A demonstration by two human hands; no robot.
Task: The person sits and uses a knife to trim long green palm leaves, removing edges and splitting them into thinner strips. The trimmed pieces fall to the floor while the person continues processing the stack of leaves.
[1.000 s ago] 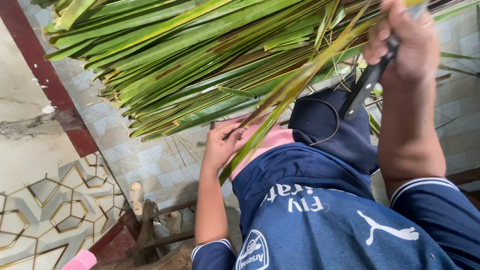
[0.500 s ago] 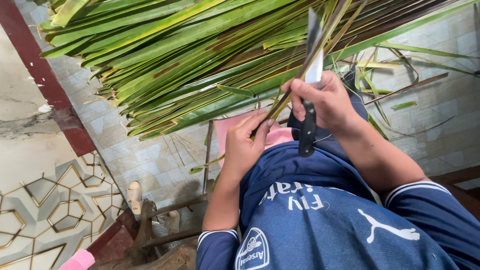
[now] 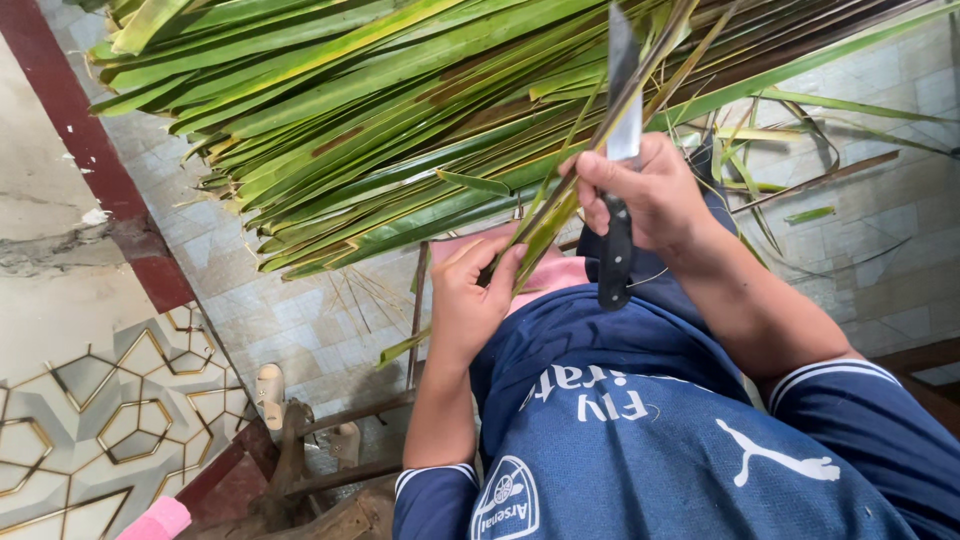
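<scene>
Pale grey tiles (image 3: 300,330) meet a dark red border and patterned floor at the left, under a heap of long, flat green palm leaves (image 3: 380,110) with brown streaks. Right hand (image 3: 650,195) is clenched around a knife (image 3: 618,160), its black handle pointing down and its dull steel blade lying along a narrow leaf strip (image 3: 560,200). Left hand (image 3: 470,290) pinches the same strip lower down, over a blue jersey (image 3: 640,440)

shirt: blue jersey (image 3: 660,440) | cuffs: white-striped | prints: white
</scene>
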